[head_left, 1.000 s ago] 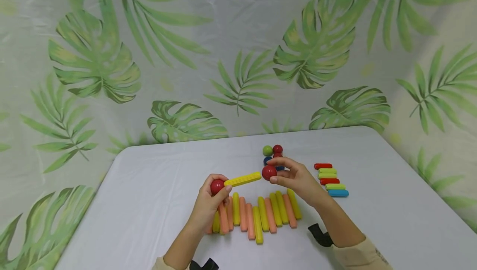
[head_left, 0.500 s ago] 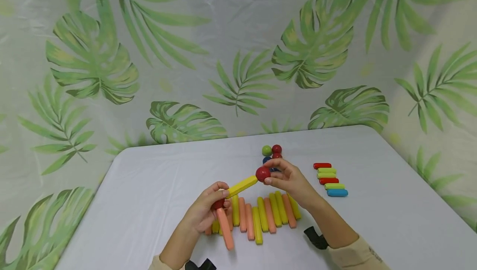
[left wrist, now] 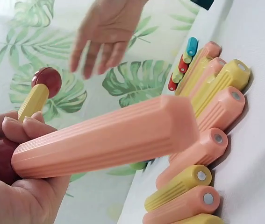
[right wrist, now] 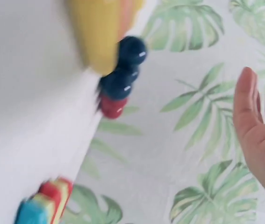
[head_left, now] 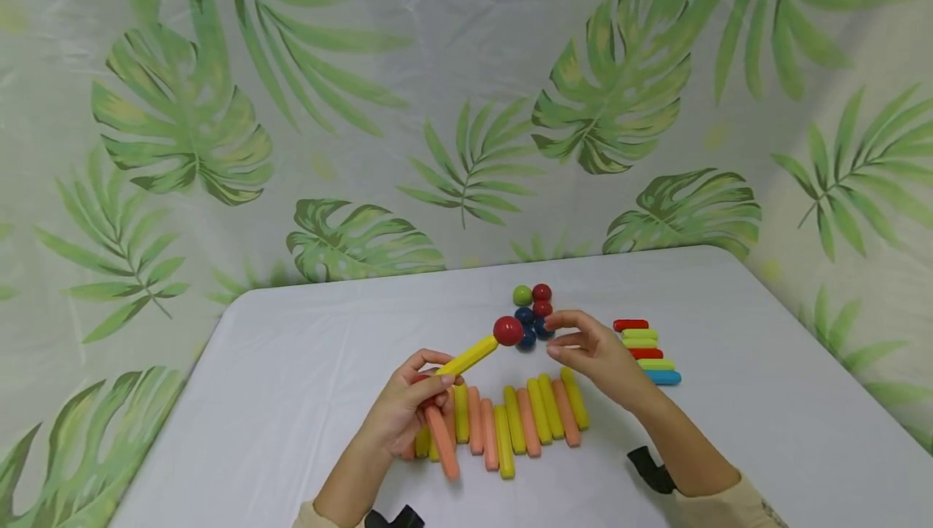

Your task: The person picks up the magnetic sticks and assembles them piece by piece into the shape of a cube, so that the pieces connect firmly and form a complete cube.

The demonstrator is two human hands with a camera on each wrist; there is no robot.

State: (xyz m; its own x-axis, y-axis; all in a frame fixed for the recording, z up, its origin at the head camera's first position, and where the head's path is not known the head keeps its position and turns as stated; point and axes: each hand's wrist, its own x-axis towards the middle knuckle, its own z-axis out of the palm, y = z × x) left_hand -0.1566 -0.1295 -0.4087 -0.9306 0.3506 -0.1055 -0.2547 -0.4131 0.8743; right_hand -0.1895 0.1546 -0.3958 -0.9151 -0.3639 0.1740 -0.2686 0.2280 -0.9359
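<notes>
My left hand point(head_left: 397, 410) grips a magnetic-stick piece by its red ball point(left wrist: 0, 161), partly covered by the fingers in the head view. From that ball a pink stick point(left wrist: 109, 140) sticks out towards me, and a yellow stick point(head_left: 470, 355) slants up to the right. A second red ball point(head_left: 508, 331) sits on the yellow stick's far end. My right hand point(head_left: 598, 358) hovers just right of this ball, apart from it, with fingers spread and nothing held. Below the left hand's piece lies a row of yellow and pink sticks point(head_left: 504, 440).
Behind the hands, several dark blue balls point(head_left: 526, 338), red balls point(head_left: 542, 292) and a green ball point(head_left: 521, 295) cluster on the white table point(head_left: 291, 366). Short red, lime and blue sticks point(head_left: 661, 377) lie at the right, partly behind the right hand. A leaf-print cloth point(head_left: 466, 107) hangs behind.
The right hand brought the red ball onto the yellow stick's end, released it and drew back right. The left hand turned its piece, so the pink stick swung into view towards me.
</notes>
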